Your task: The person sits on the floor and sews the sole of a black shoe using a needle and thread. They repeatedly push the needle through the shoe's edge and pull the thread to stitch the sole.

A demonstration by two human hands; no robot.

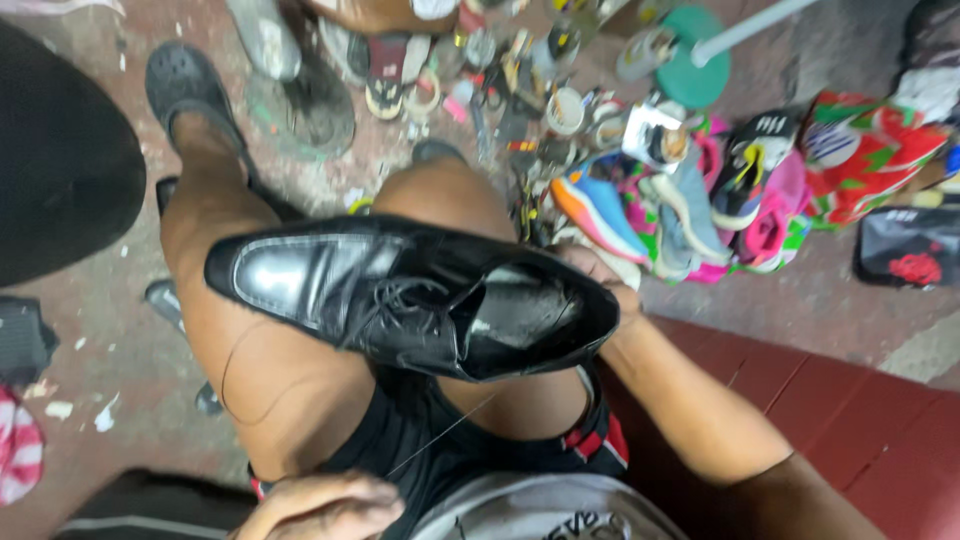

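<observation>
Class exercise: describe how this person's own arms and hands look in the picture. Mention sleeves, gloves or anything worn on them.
Both hands are bare: no gloves, rings, watch or bands show. The right hand is mostly hidden behind a black shoe, its forearm uncovered, with no sleeve in view. The left hand shows only knuckles at the frame's bottom edge, also unsleeved.

This looks like a cobbler's floor-level repair spot, a small shoe-mending workshop. The black leather dress shoe (410, 295) lies across the seated person's bare thighs, its heel end at the right hand (600, 275), and a thin thread (440, 435) runs from under it down toward the left hand (325, 505). Beyond the hands, a jumble of small tins, pots and tools (530, 90) litters the stained, paint-flecked concrete floor (120, 330). Just past the right hand sits a heap of bright sneakers (680, 210) in orange, blue, pink and grey. A red step (860, 410) runs beside the right forearm.
</observation>
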